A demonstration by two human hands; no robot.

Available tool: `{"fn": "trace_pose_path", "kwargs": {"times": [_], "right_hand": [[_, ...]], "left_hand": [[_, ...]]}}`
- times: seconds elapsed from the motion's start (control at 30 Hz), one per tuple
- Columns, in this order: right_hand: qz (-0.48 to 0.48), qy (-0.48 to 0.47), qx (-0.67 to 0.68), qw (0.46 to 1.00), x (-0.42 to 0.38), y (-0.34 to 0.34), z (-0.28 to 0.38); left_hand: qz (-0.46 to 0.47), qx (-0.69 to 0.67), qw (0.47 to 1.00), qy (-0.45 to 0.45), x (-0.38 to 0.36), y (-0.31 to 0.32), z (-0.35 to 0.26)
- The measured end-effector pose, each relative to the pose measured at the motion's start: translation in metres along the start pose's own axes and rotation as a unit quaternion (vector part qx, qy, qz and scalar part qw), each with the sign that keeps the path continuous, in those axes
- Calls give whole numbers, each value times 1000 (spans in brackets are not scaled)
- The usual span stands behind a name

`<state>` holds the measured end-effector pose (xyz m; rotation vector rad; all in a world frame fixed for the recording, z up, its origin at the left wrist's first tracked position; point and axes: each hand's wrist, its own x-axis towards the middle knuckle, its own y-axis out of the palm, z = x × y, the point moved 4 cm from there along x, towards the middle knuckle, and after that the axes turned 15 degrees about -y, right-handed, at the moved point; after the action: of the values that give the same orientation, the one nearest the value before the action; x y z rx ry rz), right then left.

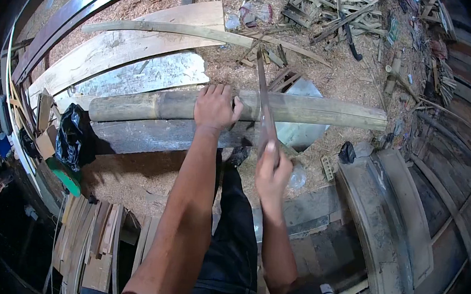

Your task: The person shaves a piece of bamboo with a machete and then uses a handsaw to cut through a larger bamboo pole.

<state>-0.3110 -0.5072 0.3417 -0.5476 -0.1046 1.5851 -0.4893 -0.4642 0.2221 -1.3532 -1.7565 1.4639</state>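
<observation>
A thick bamboo pole (317,110) lies crosswise on a dark wooden beam (158,136). My left hand (215,107) presses on top of the pole, its fingers curled over the far side and the thumb to the right. In my right hand (273,175) is the handle end of a handsaw (264,90), mostly hidden by the fingers. The saw's narrow blade crosses the pole just right of my left hand, its tip pointing away from me. Whether the blade has cut into the bamboo cannot be made out.
Pale boards (162,20) lie beyond the pole on sawdust-covered ground. Split bamboo scraps (337,10) are heaped at the far right. A black plastic bag (71,135) hangs at the left, near stacked wood strips (85,234). A wooden frame (377,226) stands at the right.
</observation>
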Motion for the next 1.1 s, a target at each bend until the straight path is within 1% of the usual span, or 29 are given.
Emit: {"fn": "trace_pose_path", "kwargs": {"times": [0.03, 0.1, 0.17, 0.23, 0.27, 0.33, 0.37, 0.43, 0.53, 0.6, 0.63, 0.7, 0.73, 0.77, 0.8, 0.87, 0.9, 0.97, 1.03, 1.1], "right_hand": [[-1, 0, 1, 1000, 10, 2, 0], [-2, 80, 54, 995, 18, 4, -4], [-19, 75, 51, 996, -9, -5, 5], [-3, 5, -42, 999, -45, -17, 21], [-4, 7, -45, 999, -58, -21, 26], [-10, 75, -23, 997, -70, -24, 37], [-11, 77, -24, 997, -66, -21, 36], [-20, 26, -43, 999, -40, -12, 27], [-2, -4, -26, 1000, 21, 5, 13], [21, 79, 17, 997, 36, 10, -4], [20, 79, 17, 997, 31, 7, 0], [12, 48, -19, 999, 5, -5, 19], [10, 52, -24, 998, -15, -12, 24], [7, 56, -29, 998, -35, -17, 29], [8, 58, -30, 998, -46, -21, 38], [-3, 79, -46, 996, -57, -25, 54], [-2, 81, -46, 996, -53, -23, 48], [2, 29, -66, 997, -28, -14, 32], [16, -7, -58, 998, 29, 9, 32], [19, -7, -72, 997, 62, 21, 21]], "left_hand": [[0, 1, 1000, 2, 1, -1, 0], [6, 2, 1000, 1, 1, -2, -1], [12, 1, 1000, 3, 1, -1, -1], [18, 0, 1000, 1, 2, -2, -1], [24, 1, 1000, -2, 2, -2, -2], [33, 1, 999, -6, 2, -2, -2], [36, 5, 999, -9, 3, -2, -2], [40, 8, 999, -12, 1, -1, -3], [37, 6, 999, -9, 3, -5, -3], [41, 15, 999, -7, 3, -6, -4], [42, 14, 999, -7, 2, -7, -4], [48, 18, 999, -11, 3, -5, -4], [49, 17, 999, -11, 4, -3, -3], [30, 2, 1000, -5, 4, -3, -3], [10, -13, 1000, 1, 3, -3, -2], [13, -13, 1000, 1, 4, -3, -2], [14, -13, 1000, 2, 4, -2, -1], [20, -8, 1000, -1, 4, -3, -1], [24, -3, 1000, -1, 2, -2, -2], [22, 5, 1000, 4, 4, -2, 0]]}}
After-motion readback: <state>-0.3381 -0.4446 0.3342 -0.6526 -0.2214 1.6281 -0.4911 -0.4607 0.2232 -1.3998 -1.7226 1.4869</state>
